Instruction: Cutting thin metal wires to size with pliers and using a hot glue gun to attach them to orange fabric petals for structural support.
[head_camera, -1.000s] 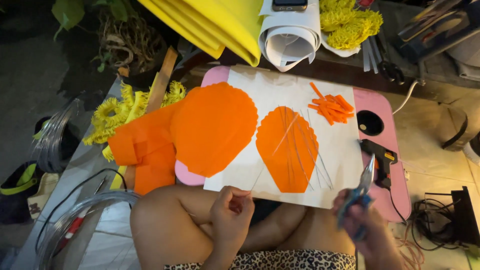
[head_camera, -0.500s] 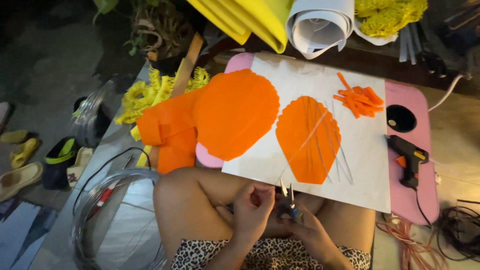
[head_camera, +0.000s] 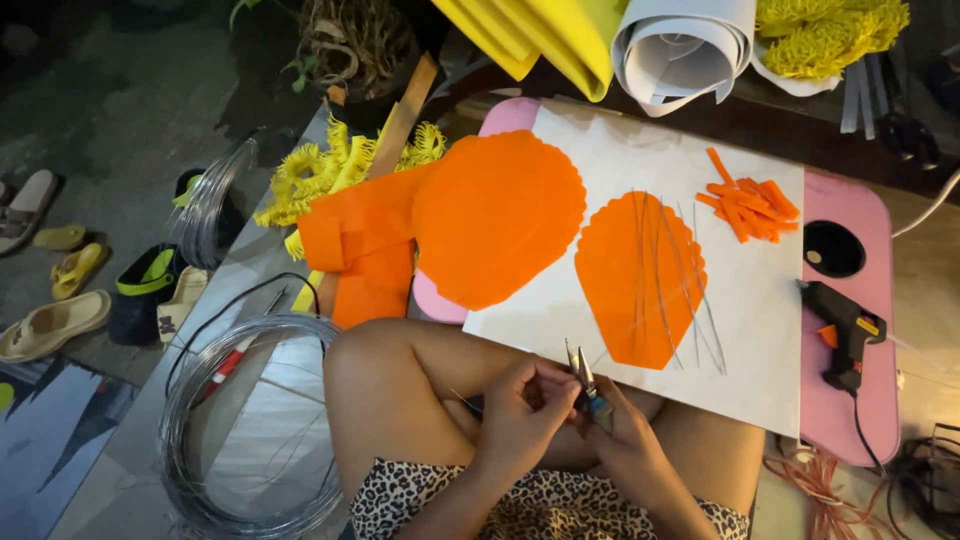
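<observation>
Over the lap, below the near edge of the white sheet (head_camera: 760, 330), both hands meet. Left hand (head_camera: 520, 405) pinches a thin wire (head_camera: 465, 402); right hand (head_camera: 625, 430) grips small pliers (head_camera: 583, 380), tips up, touching the left fingers. Beyond, on the sheet: orange petal (head_camera: 640, 275) with wire lengths across it, orange strips (head_camera: 748, 197) at the far right corner. Glue gun (head_camera: 845, 330) on the pink board's (head_camera: 860, 400) right edge. Wire coil (head_camera: 250, 430) on the floor, left.
</observation>
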